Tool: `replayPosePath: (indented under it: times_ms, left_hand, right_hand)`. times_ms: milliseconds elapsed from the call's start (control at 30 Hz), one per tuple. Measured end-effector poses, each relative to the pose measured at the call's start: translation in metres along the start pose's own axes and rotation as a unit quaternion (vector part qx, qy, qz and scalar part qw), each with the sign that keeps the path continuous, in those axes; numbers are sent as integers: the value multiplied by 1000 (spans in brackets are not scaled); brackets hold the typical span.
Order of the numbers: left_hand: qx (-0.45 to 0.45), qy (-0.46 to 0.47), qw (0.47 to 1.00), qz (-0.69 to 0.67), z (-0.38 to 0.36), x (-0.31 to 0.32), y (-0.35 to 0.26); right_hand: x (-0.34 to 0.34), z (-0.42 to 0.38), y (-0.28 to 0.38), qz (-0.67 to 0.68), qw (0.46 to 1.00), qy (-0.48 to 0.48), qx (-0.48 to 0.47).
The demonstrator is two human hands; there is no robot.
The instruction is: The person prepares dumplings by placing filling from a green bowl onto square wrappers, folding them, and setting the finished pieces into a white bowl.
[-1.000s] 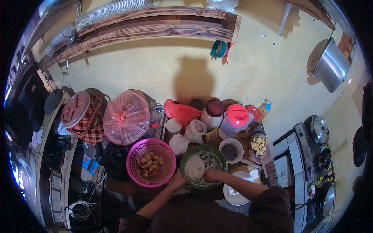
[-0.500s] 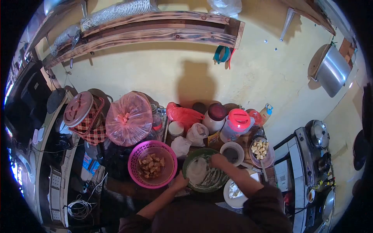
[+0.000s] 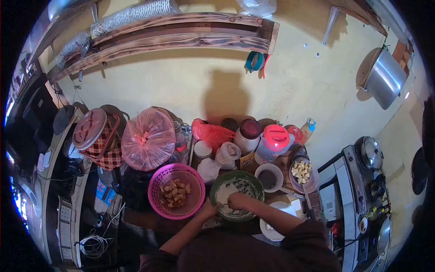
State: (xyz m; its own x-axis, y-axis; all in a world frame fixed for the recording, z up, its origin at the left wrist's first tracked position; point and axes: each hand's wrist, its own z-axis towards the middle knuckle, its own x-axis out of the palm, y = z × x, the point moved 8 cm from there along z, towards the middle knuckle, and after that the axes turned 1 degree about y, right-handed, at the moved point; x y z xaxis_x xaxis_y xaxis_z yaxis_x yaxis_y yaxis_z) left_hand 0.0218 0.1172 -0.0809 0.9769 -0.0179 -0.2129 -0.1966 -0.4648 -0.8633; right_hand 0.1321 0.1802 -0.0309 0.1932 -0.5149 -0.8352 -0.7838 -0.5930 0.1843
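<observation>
A green bowl holds pale, sticky dough, with white smears up its inner wall. At the near left side of the bowl, my left hand is closed on the rim. My right hand is inside the bowl, curled and pressed into the dough, which hides its fingertips. Left of the bowl stands a pink perforated basket with browned chunks in it. A small white bowl of dark contents is just right of the green one.
A white plate lies partly under my right forearm. Farther right is a bowl of pale cut pieces. Behind stand a pink-lidded pitcher, jars and a tied pink bag. A stove is at the right.
My right hand has moved from the far right side of the bowl down and left into the dough. My left hand stays at the rim. The view has shifted slightly.
</observation>
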Motion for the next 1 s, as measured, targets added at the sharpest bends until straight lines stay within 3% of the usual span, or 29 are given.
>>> replayPosePath:
  times_ms: [67, 100, 167, 233, 267, 300, 333, 500, 567, 700, 767, 800, 867, 900, 967, 1000]
  left_hand:
    - [80, -5, 996, -25, 44, 12, 53]
    - [81, -6, 996, -27, 33, 8, 35]
    - [-71, 69, 981, -165, -8, 10, -2]
    - [-85, 98, 975, -179, 0, 15, 11]
    - [-99, 126, 968, -191, 4, 19, 20]
    - [-100, 128, 968, -190, 6, 20, 25]
    - [-94, 115, 971, -186, 7, 18, 28]
    - [-120, 57, 978, -162, -12, 1, 9]
    - [-132, 28, 990, -34, -29, -9, -12]
    - [-133, 46, 983, -118, -30, -6, -6]
    - [-58, 35, 997, 31, -42, -18, -37]
    - [-58, 35, 997, 32, -32, -17, -18]
    - [89, 10, 977, 192, -3, -16, 12]
    - [90, 11, 977, 193, -10, -19, 2]
    - [-69, 94, 993, 15, -33, -18, -4]
    - [-70, 94, 993, 16, -34, -19, -2]
  right_hand:
    - [-26, -30, -13, 27, 998, -13, -56]
    - [-49, -48, -16, 8, 999, -19, -31]
    - [-78, -79, -19, -12, 1000, -22, -5]
    - [-109, -105, -24, -11, 990, -142, 4]
    - [-116, -117, -21, -10, 990, -141, 7]
    - [-133, -133, -15, -31, 979, -202, 0]
    - [-149, -150, -8, -52, 964, -261, -8]
    - [-201, -215, 10, -47, 929, -366, -19]
    - [-217, -235, 16, -24, 918, -395, -13]
    - [-246, -272, 29, -16, 882, -471, 0]
    - [-255, -289, 31, 18, 839, -543, -6]
    - [-253, -289, 31, 18, 839, -543, -6]
    - [-250, -294, 30, 39, 823, -566, -4]
    - [-244, -291, 29, 39, 823, -567, -3]
    - [-223, -277, 21, 76, 816, -573, -14]
    - [-213, -269, 20, 83, 823, -562, -17]
